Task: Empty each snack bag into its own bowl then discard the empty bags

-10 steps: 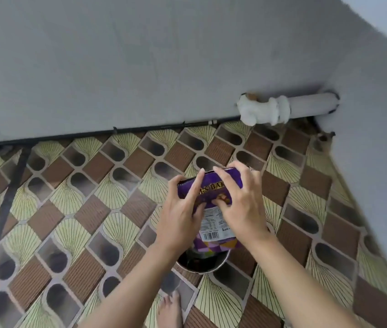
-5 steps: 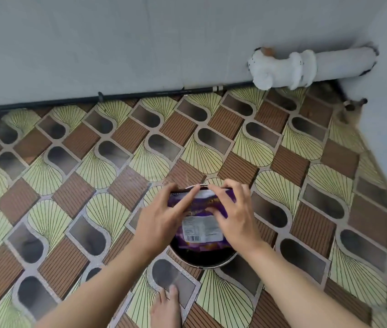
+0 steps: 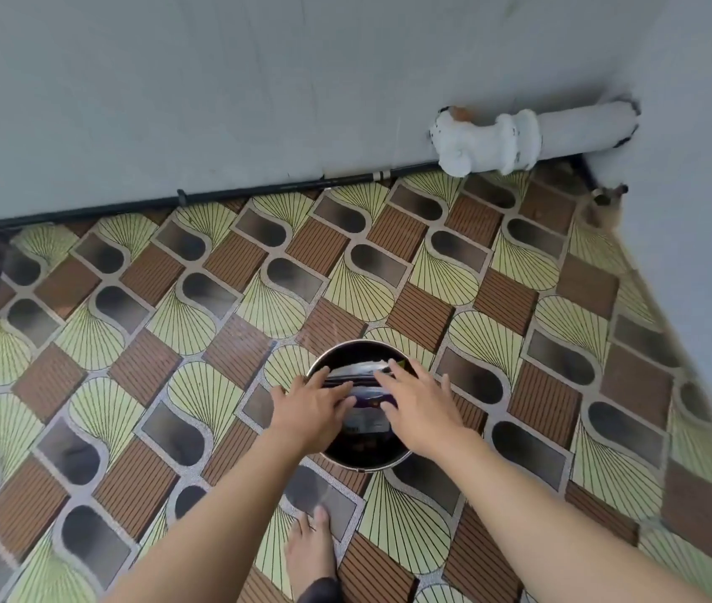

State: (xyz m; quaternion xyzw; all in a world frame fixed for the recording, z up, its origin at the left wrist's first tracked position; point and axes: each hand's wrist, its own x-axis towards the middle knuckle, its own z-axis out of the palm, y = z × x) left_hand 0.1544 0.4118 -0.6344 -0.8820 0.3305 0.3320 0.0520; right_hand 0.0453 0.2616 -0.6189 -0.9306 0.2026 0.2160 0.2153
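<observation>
Purple snack bag (image 3: 365, 399) sits low inside steel bowl (image 3: 361, 467) on floor (image 3: 215, 298). Across it, left hand (image 3: 310, 411) and right hand (image 3: 423, 412) lay near-straight fingers (image 3: 402, 373); thumbs hidden, pinch unconfirmed. Risk: hard tug on bag could tip bowl, scattering snacks.

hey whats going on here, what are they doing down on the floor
A person holds a purple snack bag with both hands, left hand and right hand, over a metal bowl that stands on the patterned floor. The bag reaches down inside the bowl. Whether any snacks have come out cannot be told.
</observation>
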